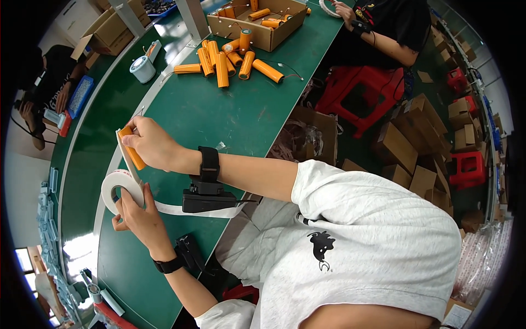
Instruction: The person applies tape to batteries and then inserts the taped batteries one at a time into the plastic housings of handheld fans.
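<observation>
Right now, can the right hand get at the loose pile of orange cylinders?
Probably yes, but not empty-handed: the right hand is pinching another orange cylinder. The loose pile lies on the same green table, with no obstacle visible between.

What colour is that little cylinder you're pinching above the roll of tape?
The cylinder is orange, best seen in the head view.

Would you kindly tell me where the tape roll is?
In the head view, the white tape roll is left of centre, held in the left hand, below the orange cylinder in the right hand.
</observation>
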The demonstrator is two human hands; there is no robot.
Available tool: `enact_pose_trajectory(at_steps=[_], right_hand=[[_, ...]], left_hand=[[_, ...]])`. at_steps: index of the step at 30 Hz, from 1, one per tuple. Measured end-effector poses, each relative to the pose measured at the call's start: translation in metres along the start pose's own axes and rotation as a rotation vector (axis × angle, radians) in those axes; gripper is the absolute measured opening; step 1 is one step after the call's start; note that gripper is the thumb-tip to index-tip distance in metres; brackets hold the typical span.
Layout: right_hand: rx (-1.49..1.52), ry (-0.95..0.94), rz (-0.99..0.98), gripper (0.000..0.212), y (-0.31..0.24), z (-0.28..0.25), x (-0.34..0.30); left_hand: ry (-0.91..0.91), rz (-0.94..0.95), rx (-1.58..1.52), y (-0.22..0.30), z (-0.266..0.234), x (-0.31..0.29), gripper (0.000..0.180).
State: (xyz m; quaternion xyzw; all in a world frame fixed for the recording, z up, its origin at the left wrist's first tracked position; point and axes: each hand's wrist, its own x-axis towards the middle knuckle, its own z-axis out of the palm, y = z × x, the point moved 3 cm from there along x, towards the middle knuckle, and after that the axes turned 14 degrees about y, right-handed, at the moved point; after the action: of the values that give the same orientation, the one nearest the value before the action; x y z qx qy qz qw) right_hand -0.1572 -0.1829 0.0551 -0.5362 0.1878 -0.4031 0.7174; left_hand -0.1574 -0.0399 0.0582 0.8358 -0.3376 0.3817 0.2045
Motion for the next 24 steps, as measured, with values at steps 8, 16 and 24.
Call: enact_pose_trajectory(at_steps=[8, 16, 24], right_hand=[[0.133, 0.007, 0.212, 0.017, 0.01, -0.003, 0.002], [0.687, 0.554, 0.002, 0.016, -0.02, -0.039, 0.086], [-0.915, -0.396, -0.557, 0.011, -0.036, -0.068, 0.022]], left_hand=[[-0.191, 0.158, -0.157, 0.005, 0.004, -0.002, 0.028], [-0.299, 0.383, -0.396, 0.039, -0.005, -0.022, 0.026], [-0.319, -0.022, -0.517, 0.011, 0.008, -0.012, 0.016]])
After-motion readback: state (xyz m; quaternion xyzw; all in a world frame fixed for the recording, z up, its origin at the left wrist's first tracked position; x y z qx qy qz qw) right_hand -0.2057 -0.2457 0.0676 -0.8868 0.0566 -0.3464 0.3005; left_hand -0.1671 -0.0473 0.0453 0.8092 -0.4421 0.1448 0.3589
